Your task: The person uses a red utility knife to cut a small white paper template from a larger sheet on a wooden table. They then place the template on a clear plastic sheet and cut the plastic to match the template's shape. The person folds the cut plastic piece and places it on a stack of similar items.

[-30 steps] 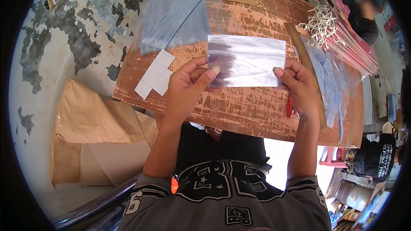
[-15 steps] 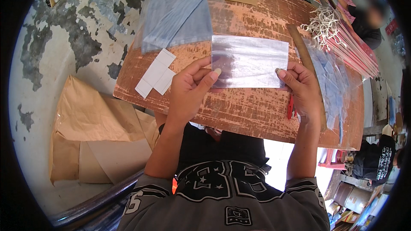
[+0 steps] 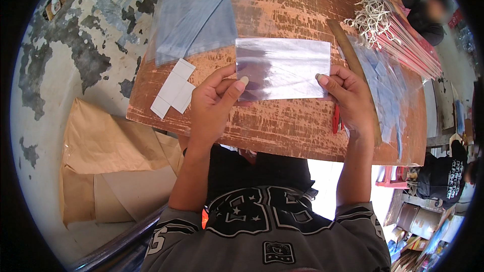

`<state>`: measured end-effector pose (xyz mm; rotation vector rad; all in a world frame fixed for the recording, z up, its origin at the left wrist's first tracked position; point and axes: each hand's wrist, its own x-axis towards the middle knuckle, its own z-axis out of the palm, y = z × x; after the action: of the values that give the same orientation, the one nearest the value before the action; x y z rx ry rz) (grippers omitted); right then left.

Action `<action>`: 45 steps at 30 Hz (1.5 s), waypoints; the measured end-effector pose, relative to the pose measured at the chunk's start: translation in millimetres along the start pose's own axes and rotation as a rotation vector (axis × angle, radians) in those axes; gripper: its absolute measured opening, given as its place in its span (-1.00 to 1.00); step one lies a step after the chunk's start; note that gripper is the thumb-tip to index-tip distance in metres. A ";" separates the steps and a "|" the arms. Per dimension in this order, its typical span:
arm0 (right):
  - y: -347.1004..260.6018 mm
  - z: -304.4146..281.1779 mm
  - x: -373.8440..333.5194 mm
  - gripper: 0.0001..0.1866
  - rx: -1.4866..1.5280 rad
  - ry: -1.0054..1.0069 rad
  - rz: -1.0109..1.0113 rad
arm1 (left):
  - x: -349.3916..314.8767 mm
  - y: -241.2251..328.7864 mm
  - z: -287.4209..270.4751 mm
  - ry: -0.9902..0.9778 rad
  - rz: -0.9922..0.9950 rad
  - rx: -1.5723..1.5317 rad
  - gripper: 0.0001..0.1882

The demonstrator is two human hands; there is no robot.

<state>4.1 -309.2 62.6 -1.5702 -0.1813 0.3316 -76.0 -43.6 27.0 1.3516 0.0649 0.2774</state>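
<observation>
Stretched flat between my hands is a shiny clear plastic sheet [image 3: 283, 69], held above the worn reddish-brown table [image 3: 242, 133]. My left hand [image 3: 218, 95] pinches its lower left edge, thumb on top. At the lower right corner, my right hand [image 3: 344, 93] grips it the same way. A white paper cutout [image 3: 174, 88] with drawn lines lies left of my left hand. Just below my right hand rests a red-handled tool [image 3: 337, 120], whose kind I cannot make out. Beyond the left hand lies a stack of bluish clear plastic sheets [image 3: 196, 20].
A long wooden strip [image 3: 353, 60] lies right of my right hand, beside a heap of bluish plastic pieces [image 3: 383, 80]. Behind them is a bundle of pink sticks with white strings [image 3: 398, 40]. Brown paper [image 3: 113, 143] sits at the left. Other people [image 3: 426, 17] are at the right.
The whole view has shifted slightly, so the table and its contents appear a little further left. Both hands keep the same grip on the plastic sheet.
</observation>
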 end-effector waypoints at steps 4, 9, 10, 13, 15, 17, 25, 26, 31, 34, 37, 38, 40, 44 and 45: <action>0.6 2.5 0.8 -0.79 -0.040 0.021 -0.019 | 1.0 -1.1 -2.0 -0.009 -0.010 -0.014 -0.59; 5.5 -5.9 4.7 -0.77 -0.090 -0.040 -0.045 | 1.3 -1.4 0.8 0.019 -0.028 -0.009 -0.60; 6.3 -2.0 4.7 -0.77 -0.046 -0.031 -0.044 | 1.9 -0.3 -0.5 0.015 -0.029 0.009 -0.61; 9.1 -2.2 5.6 -0.77 -0.018 -0.034 -0.048 | 3.9 -4.7 -3.3 0.011 -0.032 0.033 -0.59; 8.9 -4.5 5.4 -0.77 -0.040 -0.048 -0.050 | 4.4 -6.7 -4.7 0.007 -0.037 0.011 -0.59; 7.6 -5.7 4.4 -0.78 -0.054 -0.048 -0.052 | 4.9 -10.1 -6.6 0.008 -0.030 0.025 -0.60; 6.9 -1.9 5.8 -0.77 -0.042 -0.057 -0.096 | 6.9 -14.3 -10.1 0.014 -0.016 -0.002 -0.57; 7.2 -1.6 5.6 -0.77 -0.046 -0.054 -0.094 | 7.0 -14.3 -10.1 0.016 -0.014 -0.003 -0.56; 7.1 -0.9 5.1 -0.75 -0.061 -0.048 -0.091 | 6.9 -14.7 -10.4 0.033 -0.013 0.009 -0.55; 5.2 -1.2 4.7 -0.74 -0.053 -0.060 -0.096 | 6.6 -11.8 -9.0 0.037 -0.011 0.027 -0.54; 3.5 -0.8 4.3 -0.74 -0.056 -0.062 -0.100 | 6.3 -10.8 -8.4 0.041 0.000 0.039 -0.54; 3.8 -1.2 4.8 -0.74 -0.058 -0.066 -0.104 | 6.1 -10.9 -8.6 0.046 0.003 0.041 -0.54; 5.6 -2.2 6.1 -0.73 -0.061 -0.073 -0.112 | 5.5 -10.3 -8.0 0.051 0.007 0.052 -0.54; 6.2 -2.9 6.1 -0.73 -0.066 -0.077 -0.113 | 5.1 -9.7 -6.2 0.056 0.007 0.071 -0.52; 6.9 -3.7 6.7 -0.74 -0.073 -0.077 -0.115 | 5.1 -10.2 -6.2 0.058 0.007 0.073 -0.51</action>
<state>11.0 -310.8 55.1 -1.6127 -0.3453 0.2984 -70.7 -38.4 16.4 1.4161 0.1194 0.3226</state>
